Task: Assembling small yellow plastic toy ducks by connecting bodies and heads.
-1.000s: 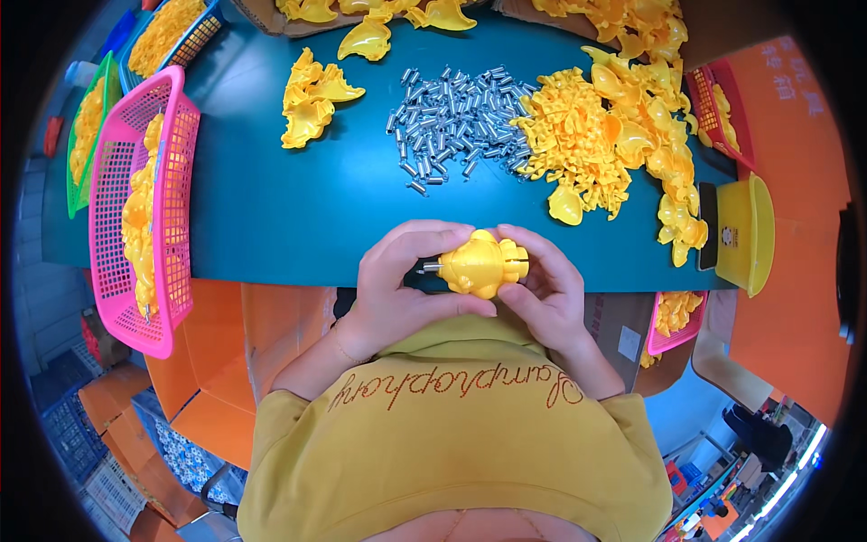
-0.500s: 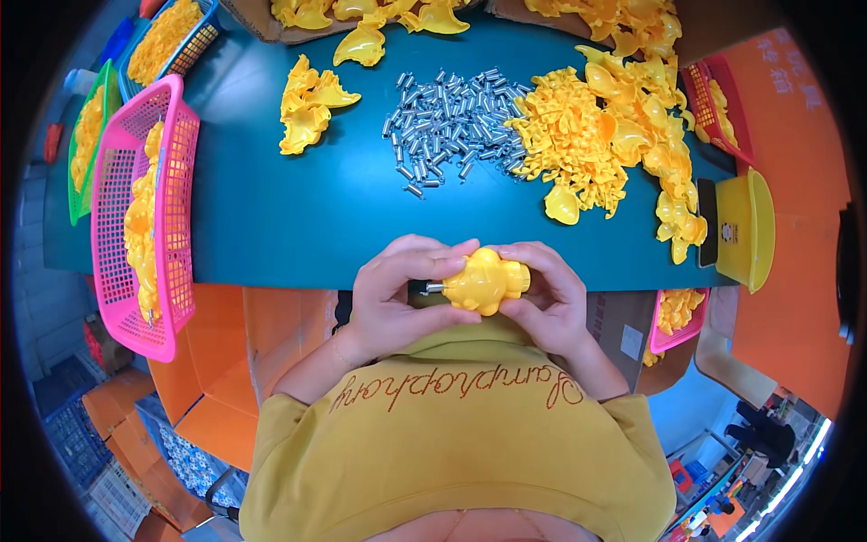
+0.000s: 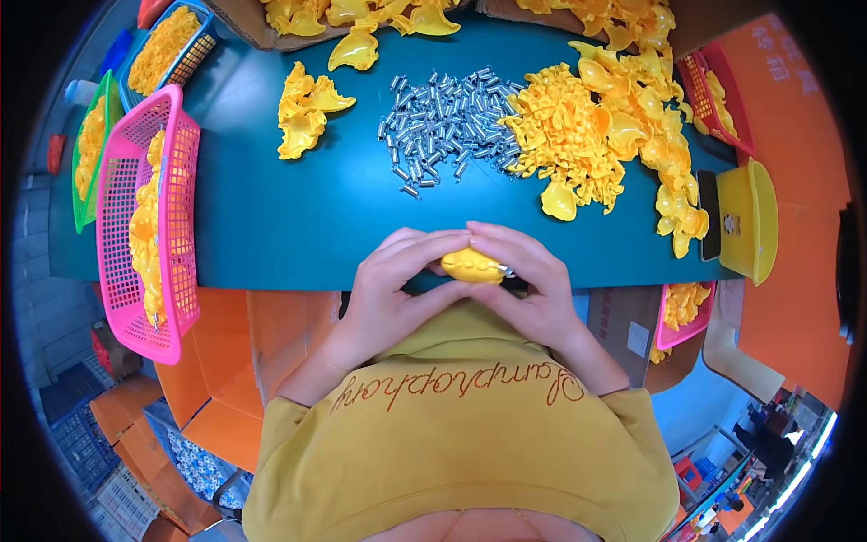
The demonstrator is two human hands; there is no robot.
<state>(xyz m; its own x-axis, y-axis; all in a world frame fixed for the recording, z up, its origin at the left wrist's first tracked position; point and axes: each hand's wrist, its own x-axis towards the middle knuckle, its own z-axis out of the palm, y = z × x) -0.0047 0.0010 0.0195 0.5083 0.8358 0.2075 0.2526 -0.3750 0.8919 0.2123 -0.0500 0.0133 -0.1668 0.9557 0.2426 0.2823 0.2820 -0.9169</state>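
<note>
Between my two hands, at the near edge of the green table, is a rounded yellow plastic toy part. My left hand is closed on its left side, the thumb below and the fingers above. From the other side my right hand grips it as well, fingertips meeting those of the left. A small metal piece sticks out at its right end, by the right fingers. Beyond the hands lie a heap of small metal springs and a heap of small yellow pieces.
Yellow shells spread along the right, with a few more shells at left. A pink basket holding yellow parts stands at the left edge, a yellow bin at the right. Cardboard boxes line the far side.
The yellow toy part has been turned over in my hands: its metal end pointed left before and now points right. My fingertips have come together above it.
</note>
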